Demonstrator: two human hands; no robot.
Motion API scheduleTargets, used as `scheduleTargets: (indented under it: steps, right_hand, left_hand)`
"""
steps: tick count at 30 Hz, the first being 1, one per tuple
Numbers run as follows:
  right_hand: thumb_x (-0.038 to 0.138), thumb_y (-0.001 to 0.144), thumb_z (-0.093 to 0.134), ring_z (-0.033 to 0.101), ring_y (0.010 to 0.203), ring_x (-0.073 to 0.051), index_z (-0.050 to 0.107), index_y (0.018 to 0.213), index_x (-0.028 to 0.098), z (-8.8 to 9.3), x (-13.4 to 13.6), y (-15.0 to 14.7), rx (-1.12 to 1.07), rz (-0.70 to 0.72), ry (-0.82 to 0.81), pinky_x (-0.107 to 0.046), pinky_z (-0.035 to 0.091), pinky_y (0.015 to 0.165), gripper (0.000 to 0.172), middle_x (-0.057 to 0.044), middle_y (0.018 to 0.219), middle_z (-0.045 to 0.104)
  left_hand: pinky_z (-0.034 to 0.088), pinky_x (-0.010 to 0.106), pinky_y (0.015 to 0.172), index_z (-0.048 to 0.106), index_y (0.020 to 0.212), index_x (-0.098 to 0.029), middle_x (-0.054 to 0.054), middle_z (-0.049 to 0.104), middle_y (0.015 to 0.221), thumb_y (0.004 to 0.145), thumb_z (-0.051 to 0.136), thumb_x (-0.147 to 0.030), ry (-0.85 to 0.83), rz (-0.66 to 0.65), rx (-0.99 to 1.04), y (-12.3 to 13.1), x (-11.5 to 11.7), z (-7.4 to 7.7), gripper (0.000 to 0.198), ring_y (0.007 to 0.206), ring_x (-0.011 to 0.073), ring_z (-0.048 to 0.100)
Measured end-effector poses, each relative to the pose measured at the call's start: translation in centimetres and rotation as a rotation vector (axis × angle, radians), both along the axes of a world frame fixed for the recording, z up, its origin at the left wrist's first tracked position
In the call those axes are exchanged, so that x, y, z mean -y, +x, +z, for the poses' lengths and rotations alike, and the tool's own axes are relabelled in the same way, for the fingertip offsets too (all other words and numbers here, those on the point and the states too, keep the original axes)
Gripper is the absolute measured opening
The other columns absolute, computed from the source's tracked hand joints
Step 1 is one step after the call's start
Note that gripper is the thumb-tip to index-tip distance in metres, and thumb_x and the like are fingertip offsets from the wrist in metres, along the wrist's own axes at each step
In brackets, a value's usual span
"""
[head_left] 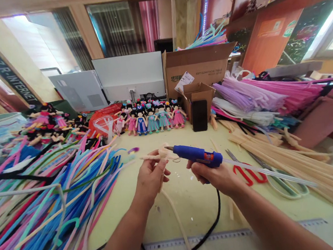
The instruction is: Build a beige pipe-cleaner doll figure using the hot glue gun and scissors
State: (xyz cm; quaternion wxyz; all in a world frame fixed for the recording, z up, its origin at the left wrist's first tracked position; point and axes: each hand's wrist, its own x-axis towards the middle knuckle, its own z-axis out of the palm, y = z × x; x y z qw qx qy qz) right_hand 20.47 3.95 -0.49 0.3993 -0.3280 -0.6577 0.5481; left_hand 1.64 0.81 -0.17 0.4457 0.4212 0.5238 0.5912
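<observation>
Apparently partway: left hand [152, 175] pinches a beige piece [163, 152], undressed; right hand [210, 172] grips the glue gun [198, 155], nozzle [169, 148] at the piece, contact unclear. Beyond both, dressed dolls [151, 120] look finished.

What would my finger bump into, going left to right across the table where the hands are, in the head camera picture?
Colourful fuzzy sticks → left hand → blue glue gun → red-handled scissors.

The metal-tipped glue gun [191, 154] looks smooth plastic.
</observation>
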Motion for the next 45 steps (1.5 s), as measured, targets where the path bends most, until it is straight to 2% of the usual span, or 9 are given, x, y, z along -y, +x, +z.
scheduleTargets:
  steps: [9,22,31,45]
  right_hand:
    - [0.050,0.082,0.067,0.044,0.044,-0.011,0.062,0.074,0.022,-0.75,-0.30,0.14,0.008,0.002,0.011,-0.025,0.037,0.041,0.029,0.004,0.049,0.049]
    - [0.048,0.080,0.068,0.043,0.044,-0.010,0.061,0.075,0.021,-0.57,-0.14,-0.22,0.073,-0.028,-0.044,-0.024,0.036,0.043,0.028,0.005,0.047,0.048]
    - [0.052,0.076,0.066,0.043,0.045,-0.010,0.058,0.071,0.021,-0.09,0.05,-0.53,0.120,-0.056,-0.067,-0.025,0.035,0.045,0.032,0.005,0.048,0.047]
    - [0.056,0.075,0.065,0.044,0.046,-0.012,0.055,0.068,0.022,0.13,0.30,-0.61,0.150,-0.097,-0.007,-0.027,0.036,0.045,0.036,0.003,0.051,0.048]
  left_hand:
    - [0.053,0.026,0.047,0.059,0.112,-0.017,0.002,0.067,0.084,0.071,0.076,-0.042,0.006,-0.013,-0.057,0.14,0.15,-0.28,0.051,0.056,0.0133,0.063]
    - [0.054,0.028,0.047,0.059,0.104,-0.018,0.000,0.067,0.075,0.066,0.078,-0.037,-0.018,0.027,-0.061,0.55,0.52,0.59,0.047,0.052,0.0152,0.064]
    - [0.055,0.027,0.050,0.056,0.107,-0.017,0.000,0.066,0.078,0.070,0.072,-0.038,-0.026,0.021,-0.115,0.62,0.55,0.62,0.046,0.054,0.0134,0.064]
    - [0.055,0.026,0.051,0.055,0.109,-0.017,0.000,0.066,0.081,0.071,0.071,-0.039,-0.022,0.017,-0.134,0.48,0.50,0.47,0.047,0.054,0.0121,0.063]
